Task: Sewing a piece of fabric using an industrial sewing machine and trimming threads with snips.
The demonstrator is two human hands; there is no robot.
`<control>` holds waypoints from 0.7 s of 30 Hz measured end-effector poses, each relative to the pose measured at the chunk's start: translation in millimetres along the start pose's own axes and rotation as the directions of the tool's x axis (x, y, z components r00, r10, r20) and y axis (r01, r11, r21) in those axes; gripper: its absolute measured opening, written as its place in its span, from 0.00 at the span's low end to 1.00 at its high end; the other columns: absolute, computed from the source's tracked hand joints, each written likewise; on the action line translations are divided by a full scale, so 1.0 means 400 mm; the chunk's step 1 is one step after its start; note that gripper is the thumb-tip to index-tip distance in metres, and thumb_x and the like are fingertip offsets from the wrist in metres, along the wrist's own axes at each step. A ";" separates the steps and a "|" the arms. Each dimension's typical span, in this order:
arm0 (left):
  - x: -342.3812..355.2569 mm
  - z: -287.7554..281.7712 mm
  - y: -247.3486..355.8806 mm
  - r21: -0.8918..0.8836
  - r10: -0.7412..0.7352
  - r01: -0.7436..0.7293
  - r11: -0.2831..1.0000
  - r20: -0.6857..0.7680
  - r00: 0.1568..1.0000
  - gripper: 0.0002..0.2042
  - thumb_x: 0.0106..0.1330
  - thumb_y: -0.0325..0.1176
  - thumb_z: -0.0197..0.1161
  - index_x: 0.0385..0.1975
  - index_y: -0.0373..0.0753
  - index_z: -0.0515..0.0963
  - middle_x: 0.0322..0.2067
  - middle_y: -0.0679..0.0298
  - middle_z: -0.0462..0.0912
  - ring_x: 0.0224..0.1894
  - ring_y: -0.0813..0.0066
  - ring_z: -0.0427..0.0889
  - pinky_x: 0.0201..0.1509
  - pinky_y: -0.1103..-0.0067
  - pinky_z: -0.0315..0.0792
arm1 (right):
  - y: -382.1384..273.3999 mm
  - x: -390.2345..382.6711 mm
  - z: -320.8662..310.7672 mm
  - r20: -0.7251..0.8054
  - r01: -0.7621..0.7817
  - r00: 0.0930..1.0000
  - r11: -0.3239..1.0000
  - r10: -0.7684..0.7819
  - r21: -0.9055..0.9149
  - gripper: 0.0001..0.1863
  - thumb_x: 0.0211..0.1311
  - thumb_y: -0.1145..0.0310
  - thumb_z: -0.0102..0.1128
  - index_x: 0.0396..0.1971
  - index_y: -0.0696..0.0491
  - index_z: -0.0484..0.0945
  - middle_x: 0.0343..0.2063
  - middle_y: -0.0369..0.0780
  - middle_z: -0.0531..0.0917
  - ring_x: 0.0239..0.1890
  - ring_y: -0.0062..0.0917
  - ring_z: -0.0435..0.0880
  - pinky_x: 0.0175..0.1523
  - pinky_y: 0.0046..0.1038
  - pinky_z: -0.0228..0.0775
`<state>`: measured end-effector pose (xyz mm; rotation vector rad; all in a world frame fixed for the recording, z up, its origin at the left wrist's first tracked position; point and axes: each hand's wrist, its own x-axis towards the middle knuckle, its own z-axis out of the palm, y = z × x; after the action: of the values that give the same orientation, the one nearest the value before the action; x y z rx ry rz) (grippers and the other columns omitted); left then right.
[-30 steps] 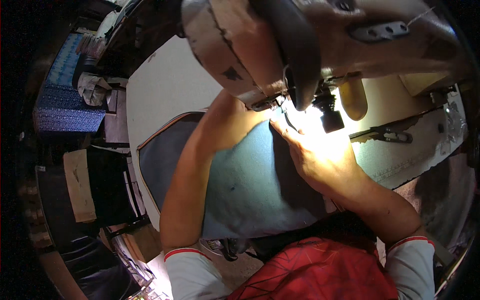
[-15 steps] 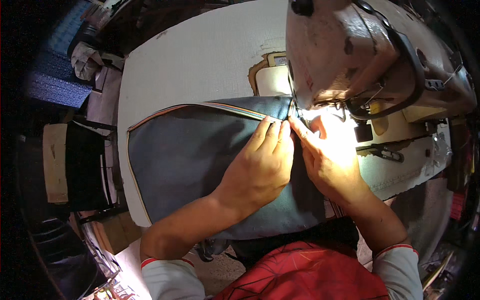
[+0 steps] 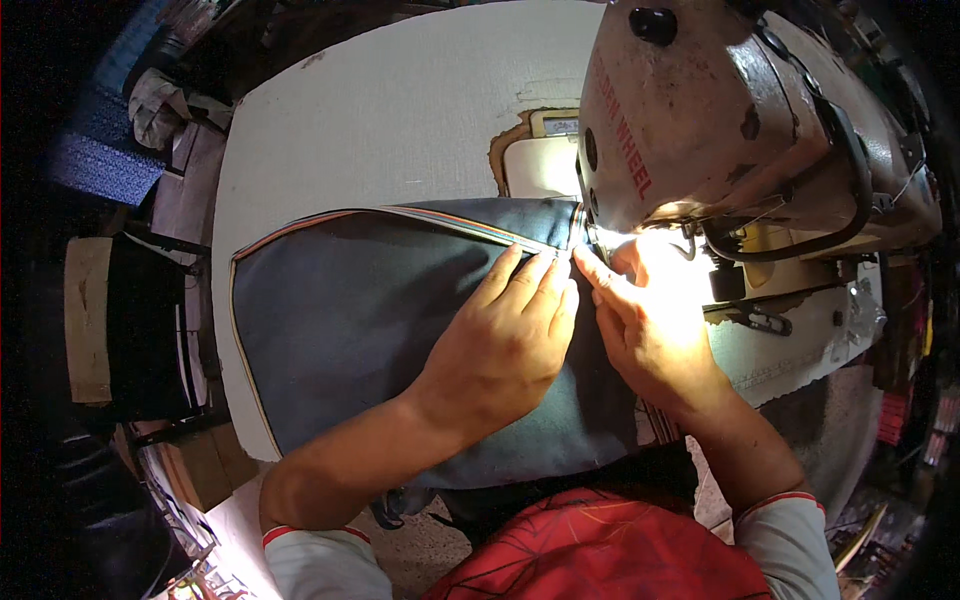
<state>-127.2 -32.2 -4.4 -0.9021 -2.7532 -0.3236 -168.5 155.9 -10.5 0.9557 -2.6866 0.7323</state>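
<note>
A large piece of dark grey fabric (image 3: 350, 310) lies on the sewing machine's table, with a multi-coloured striped trim (image 3: 455, 220) along its top edge. My left hand (image 3: 505, 325) rests flat on it, fingers stretched out and tips at the trim. Just right of those tips, my right hand (image 3: 660, 320) touches the fabric's edge with its index finger extended and its thumb apart. Strong lamp light washes out part of that hand. Beside both hands stands the worn, light-coloured sewing machine (image 3: 690, 130); the needle point cannot be made out.
The pale table top (image 3: 400, 110) has a chipped cutout with a metal plate (image 3: 540, 165) near the machine head. A cardboard box (image 3: 205, 465) and a dark box-like object (image 3: 145, 325) stand to the left. Blue fabric (image 3: 105, 165) lies at the far left.
The whole view has shifted slightly. My left fingers are more spread along the trim. More of the trim shows between the two hands by the machine.
</note>
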 end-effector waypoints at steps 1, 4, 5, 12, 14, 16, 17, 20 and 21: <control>0.002 -0.004 0.001 0.012 0.004 -0.004 1.000 0.005 1.000 0.18 0.62 0.31 0.55 0.48 0.26 0.78 0.50 0.46 0.80 0.59 0.53 0.77 0.70 0.56 0.65 | 0.002 -0.001 0.002 -0.011 0.002 1.000 1.000 -0.002 0.016 0.27 0.51 0.81 0.64 0.55 0.49 0.82 0.33 0.43 0.76 0.35 0.36 0.76 0.41 0.35 0.69; 0.003 -0.006 0.000 0.023 0.001 -0.001 1.000 0.012 1.000 0.17 0.62 0.31 0.58 0.47 0.27 0.79 0.50 0.47 0.81 0.59 0.54 0.78 0.70 0.57 0.65 | 0.006 -0.001 0.000 -0.014 0.012 1.000 1.000 -0.012 0.021 0.28 0.51 0.81 0.64 0.55 0.49 0.82 0.33 0.43 0.76 0.35 0.36 0.76 0.40 0.35 0.70; 0.004 -0.006 0.000 0.020 -0.003 0.002 1.000 0.011 1.000 0.16 0.62 0.32 0.59 0.46 0.28 0.79 0.50 0.48 0.81 0.59 0.55 0.78 0.69 0.57 0.65 | 0.006 -0.001 -0.002 -0.006 0.018 1.000 1.000 -0.018 0.009 0.28 0.51 0.81 0.64 0.55 0.49 0.82 0.33 0.43 0.76 0.35 0.36 0.76 0.40 0.35 0.70; 0.018 -0.017 -0.033 -0.159 -0.025 0.030 0.987 0.034 0.999 0.19 0.55 0.30 0.67 0.47 0.31 0.79 0.48 0.54 0.80 0.56 0.56 0.77 0.67 0.59 0.66 | 0.020 -0.013 0.012 -0.024 0.007 1.000 0.999 -0.006 0.051 0.27 0.52 0.80 0.64 0.55 0.48 0.83 0.33 0.43 0.76 0.34 0.36 0.76 0.40 0.35 0.70; 0.024 -0.010 -0.042 -0.246 -0.147 0.110 0.963 -0.134 0.980 0.21 0.52 0.29 0.70 0.47 0.33 0.79 0.45 0.56 0.78 0.53 0.56 0.76 0.61 0.60 0.68 | 0.030 -0.015 0.022 -0.056 0.034 0.998 0.994 -0.028 0.105 0.25 0.54 0.79 0.64 0.54 0.48 0.83 0.33 0.42 0.75 0.36 0.36 0.76 0.41 0.35 0.70; 0.042 -0.024 -0.068 -0.179 -0.145 0.120 0.977 -0.135 0.980 0.19 0.52 0.29 0.70 0.46 0.34 0.79 0.44 0.57 0.78 0.52 0.56 0.76 0.59 0.61 0.69 | 0.029 -0.018 0.008 -0.023 0.015 1.000 0.993 -0.012 0.115 0.23 0.55 0.78 0.64 0.54 0.48 0.83 0.33 0.42 0.75 0.36 0.36 0.76 0.42 0.35 0.70; 0.054 -0.020 -0.086 -0.120 -0.143 0.128 0.985 -0.129 0.981 0.18 0.52 0.29 0.70 0.44 0.34 0.80 0.44 0.58 0.78 0.52 0.56 0.75 0.57 0.62 0.69 | 0.031 -0.020 0.005 0.018 -0.014 1.000 0.992 0.012 0.123 0.22 0.56 0.77 0.64 0.54 0.49 0.83 0.33 0.42 0.75 0.37 0.36 0.76 0.42 0.35 0.70; 0.097 0.006 -0.147 -0.059 -0.027 0.021 0.998 -0.108 0.994 0.10 0.53 0.29 0.69 0.35 0.36 0.81 0.35 0.58 0.80 0.42 0.56 0.79 0.47 0.63 0.72 | 0.035 -0.037 -0.005 0.046 -0.053 0.998 0.985 0.046 0.165 0.20 0.61 0.74 0.63 0.54 0.50 0.82 0.35 0.42 0.76 0.40 0.36 0.77 0.45 0.35 0.71; 0.118 0.006 -0.162 -0.040 0.023 -0.025 0.999 -0.050 0.998 0.04 0.55 0.30 0.67 0.28 0.37 0.82 0.33 0.58 0.81 0.40 0.55 0.82 0.44 0.60 0.73 | 0.036 -0.046 -0.010 0.064 -0.089 0.995 0.975 0.077 0.204 0.19 0.62 0.73 0.63 0.54 0.51 0.82 0.36 0.42 0.77 0.40 0.36 0.77 0.46 0.35 0.72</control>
<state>-203.6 -56.5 -2.3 -0.9244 -2.6977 -0.3938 -163.6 177.6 -18.7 0.9258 -2.7540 1.0349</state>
